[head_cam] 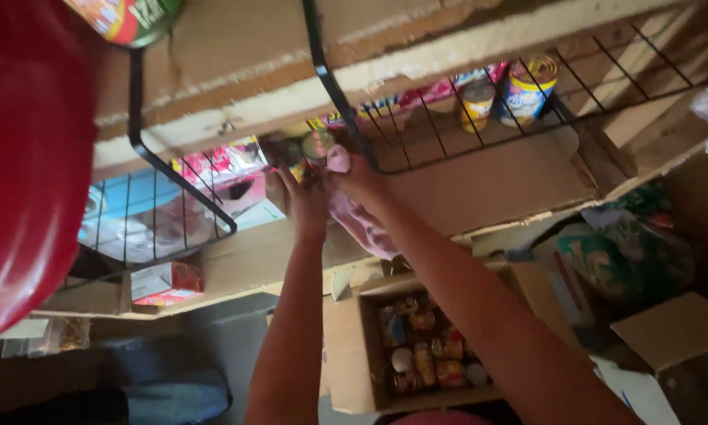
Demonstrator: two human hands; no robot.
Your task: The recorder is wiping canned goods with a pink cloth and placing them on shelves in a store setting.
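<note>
Pink cloth (359, 222) hangs from the right hand (359, 182), whose fingers are folded over its upper end, so the rag trails down past the wrist. Just to the left of that cloth, the left hand (307, 197) reaches up with its fingers curled about a small can (317, 145); the can's shiny round end faces the camera, and how firmly it is gripped is hard to tell in the blur. Both hands meet at the front edge of a black wire shelf (417, 134), and the can sits right at that edge. Farther right along the same shelf stand two more tins, a yellow-labelled can (478, 102) and a blue-and-white can (530, 86), side by side, with pink packets (429, 94) behind them. Below the cloth, under the forearms, an open cardboard box (346, 354) holds many small jars and tins. Left of the hands, a second wire basket (157, 212) carries pale blue and pink packages. A large red rounded object (23, 157) fills the near left of the view.
</note>
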